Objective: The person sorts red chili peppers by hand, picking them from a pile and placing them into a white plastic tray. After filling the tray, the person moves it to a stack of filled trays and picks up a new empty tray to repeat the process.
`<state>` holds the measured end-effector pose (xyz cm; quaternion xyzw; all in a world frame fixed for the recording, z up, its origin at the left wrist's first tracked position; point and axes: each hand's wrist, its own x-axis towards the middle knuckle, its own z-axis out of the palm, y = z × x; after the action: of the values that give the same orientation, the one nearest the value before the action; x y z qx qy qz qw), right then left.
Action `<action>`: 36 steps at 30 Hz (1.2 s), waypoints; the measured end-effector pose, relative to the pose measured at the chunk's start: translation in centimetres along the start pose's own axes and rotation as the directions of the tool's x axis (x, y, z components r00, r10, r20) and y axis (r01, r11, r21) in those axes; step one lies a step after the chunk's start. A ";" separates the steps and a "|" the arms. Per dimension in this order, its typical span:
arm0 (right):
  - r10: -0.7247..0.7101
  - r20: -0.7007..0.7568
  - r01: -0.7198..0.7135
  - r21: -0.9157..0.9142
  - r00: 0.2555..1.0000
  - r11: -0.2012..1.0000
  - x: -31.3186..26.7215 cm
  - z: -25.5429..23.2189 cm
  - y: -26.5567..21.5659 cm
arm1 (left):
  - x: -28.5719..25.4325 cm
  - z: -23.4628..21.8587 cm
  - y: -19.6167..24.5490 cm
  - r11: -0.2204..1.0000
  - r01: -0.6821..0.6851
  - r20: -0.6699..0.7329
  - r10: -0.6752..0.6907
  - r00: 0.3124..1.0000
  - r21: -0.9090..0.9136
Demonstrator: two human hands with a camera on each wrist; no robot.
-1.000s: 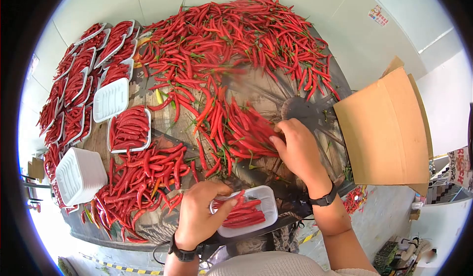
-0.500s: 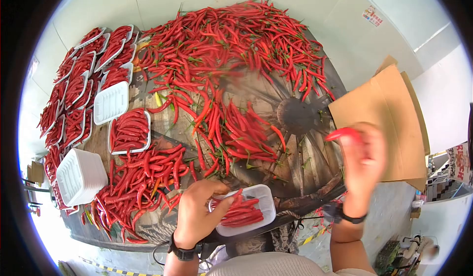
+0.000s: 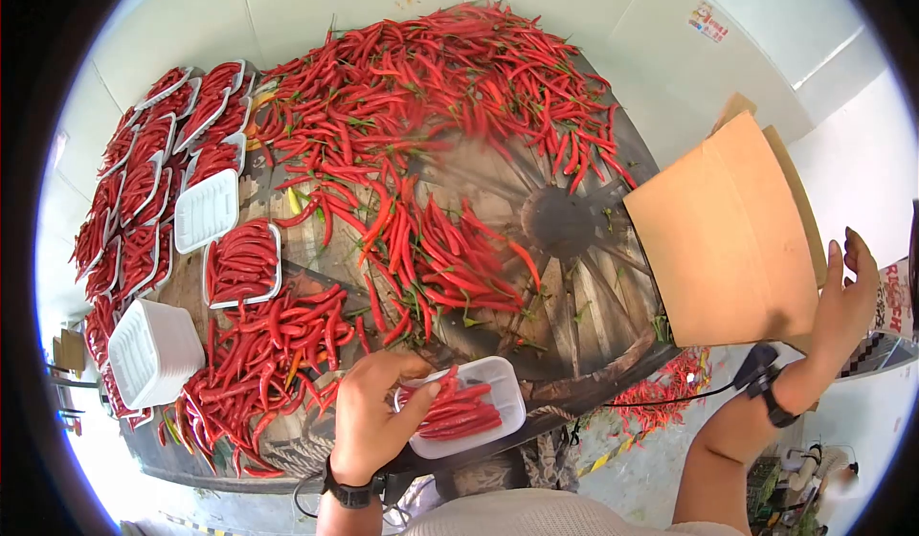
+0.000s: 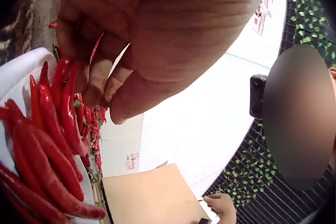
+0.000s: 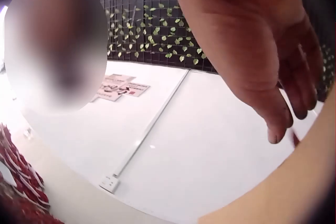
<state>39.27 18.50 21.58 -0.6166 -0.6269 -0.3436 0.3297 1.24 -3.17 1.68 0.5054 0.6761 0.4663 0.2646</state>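
A white plastic tray (image 3: 509, 392) holding red chilies (image 3: 459, 412) sits at the table's front edge. My left hand (image 3: 369, 407) holds it by the left corner, fingers bent round the rim, thumb over the chilies. In the left wrist view its fingertips lie right at the ends of several chilies (image 4: 50, 124). My right hand (image 3: 847, 292) is out past the right side of the cardboard box (image 3: 732, 239), fingers parted and loosely bent. A small red sliver (image 5: 295, 139) shows below its fingertips in the right wrist view.
Loose chilies (image 3: 431, 77) heap across the back of the wooden table (image 3: 598, 321). Filled trays (image 3: 144, 187) are stacked at left, near a stack of unfilled trays (image 3: 153, 354). Another filled tray (image 3: 242, 263) stands left of centre. Fallen chilies (image 3: 651, 392) lie on the floor.
My right hand left the chili pile, carried a red chili rightward, and is now past the box with its fingers loosened. The left hand has stayed at the tray. The view shifted slightly.
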 end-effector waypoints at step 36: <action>-0.625 0.395 0.067 0.810 0.673 0.583 -17.2 8.3 -21.3 | 0.2 -0.2 0.0 0.999 -0.048 0.035 0.047 0.998 0.016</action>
<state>18.42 15.98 2.12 -0.3586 -0.8970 0.1153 0.2312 0.95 -3.04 1.80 0.5315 0.6632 0.4578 0.2610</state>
